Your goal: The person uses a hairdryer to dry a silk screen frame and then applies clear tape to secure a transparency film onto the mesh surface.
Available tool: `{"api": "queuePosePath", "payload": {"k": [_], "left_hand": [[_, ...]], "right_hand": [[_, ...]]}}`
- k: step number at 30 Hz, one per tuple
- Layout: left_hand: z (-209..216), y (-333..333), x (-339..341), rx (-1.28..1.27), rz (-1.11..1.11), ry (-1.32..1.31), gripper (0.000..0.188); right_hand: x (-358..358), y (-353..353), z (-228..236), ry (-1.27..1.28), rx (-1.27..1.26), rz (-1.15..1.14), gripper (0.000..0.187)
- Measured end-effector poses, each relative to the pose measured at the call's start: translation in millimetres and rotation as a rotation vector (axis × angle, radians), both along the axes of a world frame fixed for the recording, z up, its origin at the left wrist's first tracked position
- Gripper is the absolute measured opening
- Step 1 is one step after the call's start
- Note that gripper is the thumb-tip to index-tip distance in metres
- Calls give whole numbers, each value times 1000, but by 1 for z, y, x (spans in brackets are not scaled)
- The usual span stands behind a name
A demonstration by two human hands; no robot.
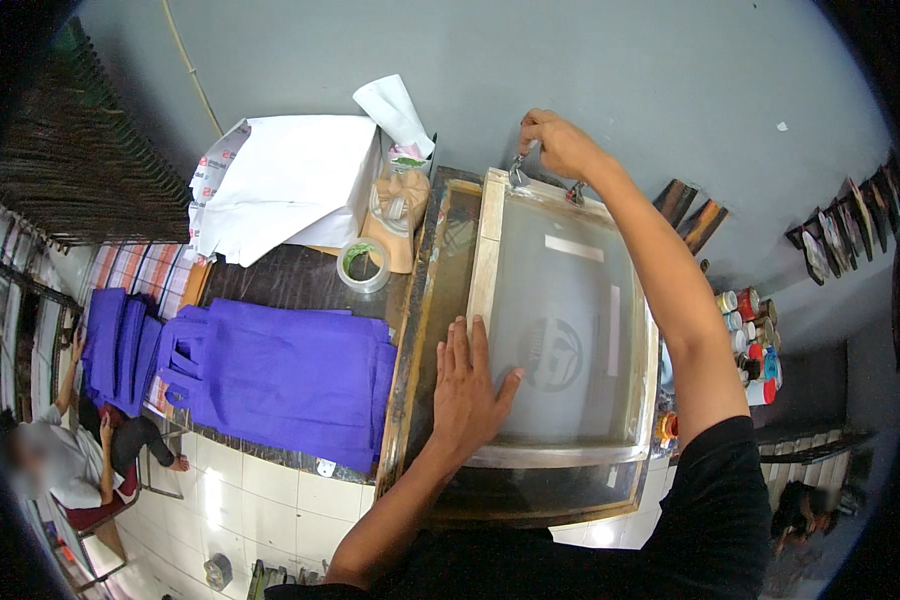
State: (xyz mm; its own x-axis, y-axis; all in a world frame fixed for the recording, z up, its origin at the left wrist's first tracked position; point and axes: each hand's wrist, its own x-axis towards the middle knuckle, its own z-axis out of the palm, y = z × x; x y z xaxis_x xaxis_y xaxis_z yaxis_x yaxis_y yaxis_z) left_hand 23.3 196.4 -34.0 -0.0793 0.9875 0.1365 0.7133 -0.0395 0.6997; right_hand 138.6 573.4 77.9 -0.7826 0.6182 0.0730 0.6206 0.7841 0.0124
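While left hand [470, 405] touches frame [488, 235], right hand [560, 143] grasps clamp [517, 175].

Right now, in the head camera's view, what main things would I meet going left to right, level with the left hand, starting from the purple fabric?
Small purple fabric pile, larger purple fabric stack, left hand, framed mesh screen, right arm, colourful containers.

Two metal clamps [517, 175], one mesh screen [530, 290]

The frame [485, 240] looks wooden, its mesh [560, 310] smooth, the clamp [517, 174] shiny metal.
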Motion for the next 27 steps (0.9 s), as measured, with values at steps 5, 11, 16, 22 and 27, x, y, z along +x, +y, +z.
{"api": "queuePosePath", "payload": {"k": [5,11,16,22,27], "left_hand": [[1,1,-2,4,-2,33,91],[2,1,0,1,-19,41,92],[2,2,2,-11,-28,42,92],[3,1,1,-23,-27,25,93],[3,1,1,-32,-32,21,94]], "right_hand": [[-13,-5,8,-72,-8,-103,28],[-9,-4,1,-8,9,-77,27],[-1,-3,-5,4,66,-9,32],[-10,-9,-6,-13,123,-26,33],[-19,-9,4,-221,111,-208,24]]}}
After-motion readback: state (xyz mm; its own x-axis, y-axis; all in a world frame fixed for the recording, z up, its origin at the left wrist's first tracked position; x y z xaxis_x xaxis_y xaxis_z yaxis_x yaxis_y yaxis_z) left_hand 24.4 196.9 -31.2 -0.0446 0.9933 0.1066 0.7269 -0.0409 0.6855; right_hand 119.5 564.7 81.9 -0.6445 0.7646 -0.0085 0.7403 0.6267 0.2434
